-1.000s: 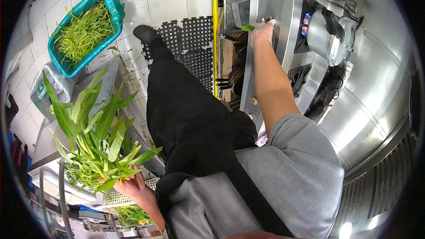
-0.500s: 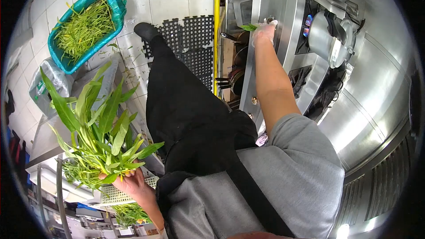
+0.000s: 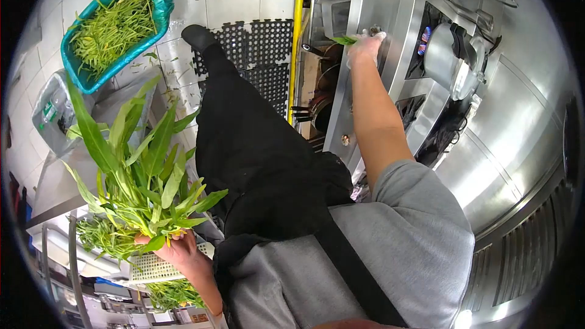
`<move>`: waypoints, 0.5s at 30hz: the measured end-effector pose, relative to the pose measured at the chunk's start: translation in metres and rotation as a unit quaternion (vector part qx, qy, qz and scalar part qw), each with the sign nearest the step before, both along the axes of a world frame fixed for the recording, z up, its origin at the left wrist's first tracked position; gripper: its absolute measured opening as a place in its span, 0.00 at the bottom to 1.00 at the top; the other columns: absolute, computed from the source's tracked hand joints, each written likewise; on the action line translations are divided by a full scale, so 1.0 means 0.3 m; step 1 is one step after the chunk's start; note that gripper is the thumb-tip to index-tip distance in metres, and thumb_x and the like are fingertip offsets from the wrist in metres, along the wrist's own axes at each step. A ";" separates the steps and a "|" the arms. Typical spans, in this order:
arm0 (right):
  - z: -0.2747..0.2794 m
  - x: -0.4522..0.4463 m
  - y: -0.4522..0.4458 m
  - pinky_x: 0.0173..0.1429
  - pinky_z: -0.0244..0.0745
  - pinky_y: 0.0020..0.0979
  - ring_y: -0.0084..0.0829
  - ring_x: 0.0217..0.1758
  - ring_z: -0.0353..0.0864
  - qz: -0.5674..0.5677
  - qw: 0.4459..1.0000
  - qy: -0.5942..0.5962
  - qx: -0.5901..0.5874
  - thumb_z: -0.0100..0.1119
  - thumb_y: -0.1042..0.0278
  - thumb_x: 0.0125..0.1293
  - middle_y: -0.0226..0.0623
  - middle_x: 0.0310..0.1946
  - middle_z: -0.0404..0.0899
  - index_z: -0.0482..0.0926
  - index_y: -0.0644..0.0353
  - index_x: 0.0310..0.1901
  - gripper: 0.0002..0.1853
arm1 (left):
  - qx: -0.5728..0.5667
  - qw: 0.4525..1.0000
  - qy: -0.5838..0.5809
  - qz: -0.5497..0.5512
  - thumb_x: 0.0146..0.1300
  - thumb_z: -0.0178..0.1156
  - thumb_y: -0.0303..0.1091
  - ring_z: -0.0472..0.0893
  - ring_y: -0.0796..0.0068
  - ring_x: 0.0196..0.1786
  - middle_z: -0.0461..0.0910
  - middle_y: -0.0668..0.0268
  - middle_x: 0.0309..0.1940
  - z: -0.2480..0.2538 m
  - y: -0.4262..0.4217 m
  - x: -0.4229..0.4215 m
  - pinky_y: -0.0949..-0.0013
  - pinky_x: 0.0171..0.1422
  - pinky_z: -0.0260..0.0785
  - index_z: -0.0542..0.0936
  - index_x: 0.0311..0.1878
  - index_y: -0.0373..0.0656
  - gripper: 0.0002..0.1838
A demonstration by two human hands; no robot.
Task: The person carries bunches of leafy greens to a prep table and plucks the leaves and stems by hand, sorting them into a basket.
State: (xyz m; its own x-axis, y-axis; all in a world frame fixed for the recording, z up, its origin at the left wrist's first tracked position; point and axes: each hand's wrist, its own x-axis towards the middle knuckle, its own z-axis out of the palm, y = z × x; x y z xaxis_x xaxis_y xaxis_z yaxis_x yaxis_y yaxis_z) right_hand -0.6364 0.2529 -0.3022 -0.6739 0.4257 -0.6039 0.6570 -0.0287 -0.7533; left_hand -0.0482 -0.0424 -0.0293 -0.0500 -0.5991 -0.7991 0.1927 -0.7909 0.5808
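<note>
The left hand (image 3: 181,252) holds a big bunch of water spinach (image 3: 143,167) in its fingers, near a white basket with holes (image 3: 164,265). The right hand (image 3: 365,47), in a clear glove (image 3: 358,56), is at a stove knob (image 3: 376,29), fingers curled on a green leaf (image 3: 343,40).

A: Legible inscriptions, quantity?
B: 0.
A: Nearest candidate?
B: Green patch (image 3: 49,113), 1, at the clear plastic bag (image 3: 44,137); printed or inside, undetermined; too small for reading.
A: Brands, numbers, signs?
B: Likewise 0 readable.
</note>
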 end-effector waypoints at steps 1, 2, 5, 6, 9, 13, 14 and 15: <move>0.037 0.041 -0.024 0.78 0.64 0.42 0.40 0.74 0.70 0.002 1.000 -0.022 -0.006 0.38 0.15 0.78 0.42 0.75 0.69 0.66 0.58 0.84 0.54 | -0.011 0.998 -0.069 0.000 0.86 0.50 0.66 0.61 0.76 0.23 0.63 0.73 0.22 0.030 -0.002 -0.082 0.68 0.37 0.63 0.75 0.50 0.44 0.29; 0.066 0.078 -0.047 0.68 0.72 0.38 0.37 0.62 0.77 0.004 0.999 -0.044 -0.011 0.39 0.13 0.77 0.41 0.65 0.75 0.69 0.60 0.83 0.55 | -0.020 0.990 -0.136 -0.001 0.86 0.50 0.67 0.62 0.76 0.23 0.63 0.73 0.22 0.041 -0.003 -0.122 0.68 0.37 0.63 0.74 0.49 0.45 0.30; 0.031 0.145 -0.006 0.53 0.69 0.34 0.32 0.46 0.70 0.061 0.997 -0.056 0.007 0.41 0.09 0.74 0.38 0.51 0.70 0.71 0.63 0.80 0.59 | -0.297 0.818 -0.340 -0.357 0.85 0.49 0.70 0.65 0.75 0.25 0.65 0.72 0.23 -0.047 0.032 -0.041 0.67 0.37 0.64 0.74 0.50 0.45 0.32; 0.006 0.158 0.024 0.67 0.72 0.38 0.37 0.61 0.76 0.055 0.997 -0.046 0.006 0.42 0.09 0.73 0.45 0.65 0.74 0.69 0.67 0.81 0.62 | -0.313 0.771 -0.369 -0.414 0.86 0.48 0.68 0.68 0.75 0.28 0.70 0.70 0.27 -0.029 0.047 -0.067 0.66 0.38 0.66 0.73 0.51 0.44 0.31; 0.022 0.175 0.059 0.83 0.62 0.46 0.43 0.81 0.69 0.078 0.994 -0.047 0.058 0.42 0.11 0.75 0.52 0.81 0.66 0.66 0.67 0.83 0.60 | -0.406 0.553 -0.466 -0.559 0.85 0.55 0.57 0.76 0.64 0.39 0.76 0.61 0.39 -0.058 0.084 -0.042 0.59 0.49 0.74 0.75 0.53 0.37 0.26; 0.058 0.109 0.047 0.90 0.51 0.51 0.48 0.89 0.59 0.096 0.991 -0.039 0.082 0.42 0.15 0.78 0.53 0.88 0.57 0.63 0.60 0.86 0.55 | -0.045 0.968 -0.129 -0.209 0.86 0.54 0.55 0.84 0.67 0.44 0.86 0.58 0.45 -0.090 0.107 -0.149 0.62 0.52 0.78 0.80 0.54 0.28 0.30; 0.060 0.094 0.044 0.90 0.51 0.51 0.48 0.89 0.59 0.101 0.990 -0.038 0.087 0.42 0.15 0.78 0.53 0.88 0.57 0.63 0.60 0.86 0.55 | -0.055 0.970 -0.116 -0.206 0.85 0.54 0.62 0.85 0.70 0.43 0.87 0.59 0.46 -0.122 0.124 -0.137 0.66 0.49 0.78 0.80 0.55 0.27 0.36; 0.055 0.076 0.035 0.90 0.51 0.51 0.48 0.89 0.59 0.091 0.992 -0.030 0.081 0.42 0.15 0.78 0.51 0.89 0.57 0.62 0.60 0.86 0.55 | -0.051 0.971 -0.114 -0.202 0.85 0.54 0.62 0.85 0.70 0.43 0.87 0.59 0.46 -0.137 0.125 -0.131 0.66 0.49 0.78 0.80 0.55 0.27 0.36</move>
